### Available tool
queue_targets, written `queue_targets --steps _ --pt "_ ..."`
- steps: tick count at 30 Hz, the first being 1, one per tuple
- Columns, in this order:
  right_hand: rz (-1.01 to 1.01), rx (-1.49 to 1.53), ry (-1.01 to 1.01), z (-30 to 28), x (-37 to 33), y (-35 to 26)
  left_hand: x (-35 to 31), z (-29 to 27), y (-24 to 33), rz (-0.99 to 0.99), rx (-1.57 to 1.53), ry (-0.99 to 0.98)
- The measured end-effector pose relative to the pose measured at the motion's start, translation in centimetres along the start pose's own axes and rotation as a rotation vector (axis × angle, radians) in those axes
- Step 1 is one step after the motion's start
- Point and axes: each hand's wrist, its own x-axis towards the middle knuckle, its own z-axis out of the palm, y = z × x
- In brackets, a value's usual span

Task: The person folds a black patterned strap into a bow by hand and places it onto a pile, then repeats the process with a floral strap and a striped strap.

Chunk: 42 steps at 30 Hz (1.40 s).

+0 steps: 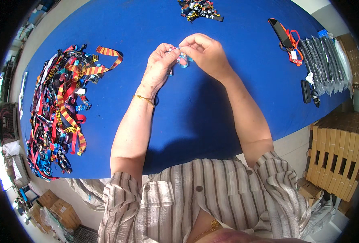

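Over the blue table (171, 133), my two hands meet around a short patterned strap in light blue and pink (183, 60). My left hand (158, 67) pinches it between thumb and fingers. From the other side, thumb and forefinger of my right hand (207, 54) close on its upper end. A small loop of the strap shows between the hands; the exact spot being gripped is hidden by my fingertips. To the left lies a long tangled heap of colourful printed straps (52, 105), with a red-and-yellow striped strap (116, 58) curling out of it toward me.
A smaller bunch of dark printed straps (199, 10) lies at the far edge. On the right are a black device (279, 33) with an orange cord, plastic-wrapped dark packs (324, 65) and a black case (305, 91). Stacked cardboard (337, 150) stands beyond the table's right edge.
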Motion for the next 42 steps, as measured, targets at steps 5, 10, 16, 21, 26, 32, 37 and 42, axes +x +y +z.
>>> queue_targets --steps 5,10,16,21,26,32,37,42 --pt "-0.132 -0.167 -0.040 -0.2 -0.1 -1.3 0.1 -0.4 0.4 -0.016 -0.127 0.059" --pt "-0.174 -0.140 -0.070 -0.4 0.0 -0.5 0.5 -1.3 0.0 -0.025 -0.228 0.024" --pt "-0.212 -0.118 -0.072 -0.3 0.0 -0.2 0.6 -1.6 -0.4 0.008 -0.233 -0.042" --pt "-0.137 -0.083 -0.195 -0.5 -0.1 -0.3 0.7 -2.0 -0.5 0.031 -0.235 -0.101" --pt "0.055 -0.038 -0.226 -0.9 -0.1 0.0 0.6 -1.6 -0.3 0.041 -0.189 -0.091" --pt "0.059 0.033 -0.207 -0.8 -0.3 1.1 0.4 -1.3 -0.2 0.074 -0.096 -0.076" --pt "0.127 0.150 -0.211 -0.3 -0.3 1.4 0.4 -1.5 -0.2 0.090 -0.058 -0.065" --pt "0.168 0.249 -0.213 -0.2 -0.3 1.4 0.1 -0.3 -0.1 0.146 0.228 0.069"
